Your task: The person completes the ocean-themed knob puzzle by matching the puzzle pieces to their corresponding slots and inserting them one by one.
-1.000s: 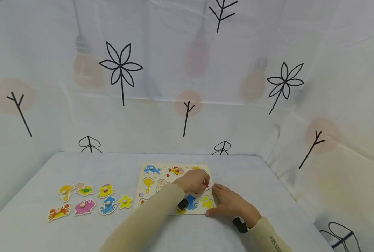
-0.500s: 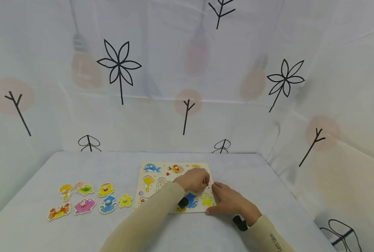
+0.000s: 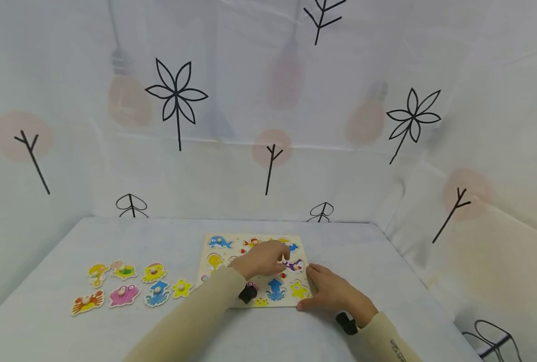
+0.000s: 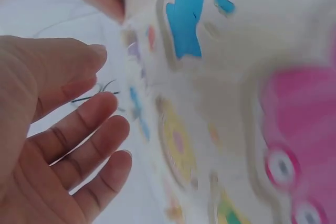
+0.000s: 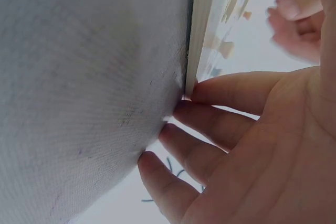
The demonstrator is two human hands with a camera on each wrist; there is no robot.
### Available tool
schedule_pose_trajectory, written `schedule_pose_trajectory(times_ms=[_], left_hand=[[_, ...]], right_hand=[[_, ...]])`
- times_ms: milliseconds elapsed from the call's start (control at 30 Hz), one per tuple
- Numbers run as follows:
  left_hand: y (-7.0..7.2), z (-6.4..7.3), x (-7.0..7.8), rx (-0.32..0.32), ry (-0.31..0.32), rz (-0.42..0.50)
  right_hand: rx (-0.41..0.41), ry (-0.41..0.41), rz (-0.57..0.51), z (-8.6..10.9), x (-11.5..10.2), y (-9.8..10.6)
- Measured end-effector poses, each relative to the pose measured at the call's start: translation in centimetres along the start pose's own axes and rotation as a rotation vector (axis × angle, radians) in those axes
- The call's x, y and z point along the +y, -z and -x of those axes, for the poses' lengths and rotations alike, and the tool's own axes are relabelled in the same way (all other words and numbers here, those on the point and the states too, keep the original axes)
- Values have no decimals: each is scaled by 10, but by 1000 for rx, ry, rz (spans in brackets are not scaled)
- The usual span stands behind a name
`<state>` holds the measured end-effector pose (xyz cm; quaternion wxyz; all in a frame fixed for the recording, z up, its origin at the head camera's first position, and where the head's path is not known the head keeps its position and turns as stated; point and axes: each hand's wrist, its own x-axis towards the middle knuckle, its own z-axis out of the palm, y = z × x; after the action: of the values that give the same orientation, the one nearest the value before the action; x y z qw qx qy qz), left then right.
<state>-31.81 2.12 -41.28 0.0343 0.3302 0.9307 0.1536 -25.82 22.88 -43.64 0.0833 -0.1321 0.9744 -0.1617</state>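
A cream peg puzzle board [image 3: 268, 301] with sea-animal pictures lies on the table. Over its middle hovers my left hand [image 3: 261, 259], fingers loosely bent and holding nothing; the left wrist view shows a gap between thumb and fingertips. Just right of these fingers, a purple knobbed piece [image 3: 294, 266] lies on the board at its right side. My right hand [image 3: 333, 291] rests against the board's right edge, thumb at the near corner and fingers extended. A knobbed blue whale piece [image 3: 220, 242] sits in the far left corner. My left forearm and hand hide part of the board.
Loose knobbed pieces lie left of the board: a crab [image 3: 87, 302], a pink shell-like piece [image 3: 124, 295], a blue squid [image 3: 157, 293], a yellow star [image 3: 182, 288], a yellow octopus [image 3: 153, 272], a turtle [image 3: 124, 270] and a seahorse [image 3: 98, 274]. A patterned cloth [image 3: 232, 186] hangs behind.
My left hand has let go of the purple piece and moved left, so that piece now shows on the board. My right hand stays at the board's edge.
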Motion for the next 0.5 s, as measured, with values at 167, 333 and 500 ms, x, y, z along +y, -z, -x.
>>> schedule_pose_trajectory(times_ms=[167,333,500], left_hand=[[9,31,-11,62,4,-22],[14,60,-20,108,45,-43],[20,88,-31,131,93,-31]], right_hand=[[-15,-31,-3,-2,0,0],[-16,-43,0,-2,0,-1],[-14,-48,-1,-1,-1,-1]])
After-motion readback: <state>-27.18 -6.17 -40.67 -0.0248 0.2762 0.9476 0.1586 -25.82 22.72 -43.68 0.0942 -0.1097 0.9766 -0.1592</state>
